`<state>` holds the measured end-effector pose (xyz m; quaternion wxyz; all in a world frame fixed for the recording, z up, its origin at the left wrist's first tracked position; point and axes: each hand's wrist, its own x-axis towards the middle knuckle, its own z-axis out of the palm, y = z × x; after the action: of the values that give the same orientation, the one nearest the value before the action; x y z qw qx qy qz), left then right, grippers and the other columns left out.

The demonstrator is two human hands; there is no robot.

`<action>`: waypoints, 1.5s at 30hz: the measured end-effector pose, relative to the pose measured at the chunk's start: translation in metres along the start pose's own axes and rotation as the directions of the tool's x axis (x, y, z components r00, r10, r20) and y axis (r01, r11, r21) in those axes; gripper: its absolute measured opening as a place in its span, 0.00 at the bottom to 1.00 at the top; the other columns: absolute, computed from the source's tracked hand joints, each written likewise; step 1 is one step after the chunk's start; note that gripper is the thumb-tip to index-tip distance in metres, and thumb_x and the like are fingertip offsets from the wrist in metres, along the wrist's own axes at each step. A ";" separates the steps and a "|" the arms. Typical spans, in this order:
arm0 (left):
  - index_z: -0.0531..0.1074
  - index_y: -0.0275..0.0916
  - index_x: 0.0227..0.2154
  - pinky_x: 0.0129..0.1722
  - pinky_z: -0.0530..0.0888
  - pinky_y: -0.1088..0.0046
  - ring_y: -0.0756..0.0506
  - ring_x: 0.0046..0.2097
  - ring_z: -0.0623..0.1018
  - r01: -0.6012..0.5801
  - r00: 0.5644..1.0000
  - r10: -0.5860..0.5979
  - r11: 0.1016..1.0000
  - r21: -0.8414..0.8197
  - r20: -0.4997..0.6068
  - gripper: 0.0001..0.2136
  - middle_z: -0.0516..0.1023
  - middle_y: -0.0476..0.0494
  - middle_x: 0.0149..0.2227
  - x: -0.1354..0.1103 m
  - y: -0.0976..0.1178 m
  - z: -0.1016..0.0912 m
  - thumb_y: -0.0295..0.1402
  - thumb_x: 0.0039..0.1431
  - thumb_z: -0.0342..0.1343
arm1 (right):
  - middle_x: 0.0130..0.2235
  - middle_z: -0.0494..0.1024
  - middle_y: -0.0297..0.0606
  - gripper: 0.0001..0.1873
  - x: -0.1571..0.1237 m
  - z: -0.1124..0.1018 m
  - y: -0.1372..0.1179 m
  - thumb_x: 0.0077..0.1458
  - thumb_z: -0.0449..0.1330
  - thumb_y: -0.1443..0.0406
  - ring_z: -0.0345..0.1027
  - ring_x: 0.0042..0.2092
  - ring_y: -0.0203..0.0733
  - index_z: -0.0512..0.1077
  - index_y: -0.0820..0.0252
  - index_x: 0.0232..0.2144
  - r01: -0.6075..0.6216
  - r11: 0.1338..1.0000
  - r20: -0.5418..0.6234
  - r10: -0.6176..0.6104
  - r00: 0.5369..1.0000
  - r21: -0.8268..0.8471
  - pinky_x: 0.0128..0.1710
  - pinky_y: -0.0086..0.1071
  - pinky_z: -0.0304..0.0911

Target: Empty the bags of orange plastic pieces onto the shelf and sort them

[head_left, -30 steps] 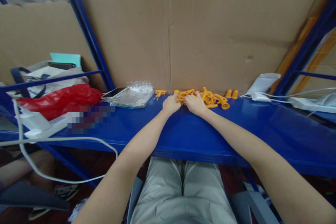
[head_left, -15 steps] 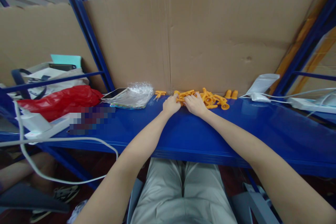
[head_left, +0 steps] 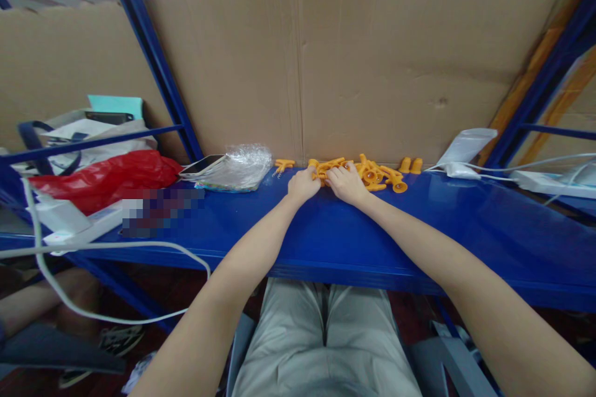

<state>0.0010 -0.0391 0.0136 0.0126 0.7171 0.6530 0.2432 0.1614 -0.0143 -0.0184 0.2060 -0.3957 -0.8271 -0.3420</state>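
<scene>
A pile of small orange plastic parts lies at the back of the blue shelf, against the cardboard wall. My left hand and my right hand rest side by side at the pile's left end, knuckles up and fingers curled onto the orange pieces. What sits between the fingertips is hidden by the hands. One lone orange part lies left of the hands, and two short orange caps stand to the right.
Left on the shelf lie a crumpled clear plastic bag, a phone, a red plastic bag and a white power strip with its cable. A white pouch and cables lie at right. Another person's legs show at lower left.
</scene>
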 end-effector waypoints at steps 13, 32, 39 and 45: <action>0.72 0.46 0.47 0.48 0.74 0.64 0.39 0.50 0.80 -0.004 1.000 0.004 1.000 -0.012 -0.016 0.14 0.82 0.41 0.45 0.000 -0.001 -0.002 0.34 0.59 0.51 | 0.44 0.78 0.54 0.21 -0.002 0.000 0.001 0.67 0.44 0.60 0.65 0.47 0.52 0.71 0.68 0.49 -0.077 0.997 -0.032 0.078 0.996 0.031 0.54 0.47 0.47; 0.73 0.45 0.45 0.45 0.74 0.67 0.39 0.49 0.80 0.005 1.000 -0.005 1.000 -0.002 -0.016 0.13 0.82 0.40 0.44 0.001 -0.004 0.000 0.32 0.57 0.52 | 0.44 0.77 0.53 0.16 -0.001 -0.004 -0.002 0.66 0.47 0.65 0.65 0.48 0.52 0.70 0.68 0.47 -0.023 1.000 0.043 0.022 0.999 0.013 0.56 0.47 0.45; 0.75 0.45 0.41 0.45 0.74 0.66 0.38 0.47 0.80 0.018 0.999 -0.021 0.996 -0.086 -0.040 0.12 0.82 0.40 0.42 0.003 -0.005 0.003 0.31 0.54 0.54 | 0.43 0.77 0.52 0.17 0.000 -0.004 -0.001 0.65 0.44 0.69 0.65 0.46 0.51 0.70 0.67 0.47 -0.039 0.999 0.058 0.039 0.998 -0.004 0.54 0.46 0.45; 0.75 0.45 0.36 0.42 0.74 0.66 0.38 0.46 0.80 0.044 0.998 -0.054 0.975 -0.216 -0.038 0.10 0.82 0.41 0.40 0.010 -0.009 0.009 0.28 0.50 0.55 | 0.43 0.77 0.52 0.18 -0.001 -0.003 -0.001 0.65 0.44 0.69 0.65 0.45 0.50 0.70 0.67 0.48 -0.041 0.999 0.039 0.041 0.998 -0.001 0.54 0.45 0.46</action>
<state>-0.0039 -0.0262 0.0061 0.0817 0.6897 0.6405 0.3276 0.1615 -0.0169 -0.0170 0.1969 -0.4193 -0.8226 -0.3299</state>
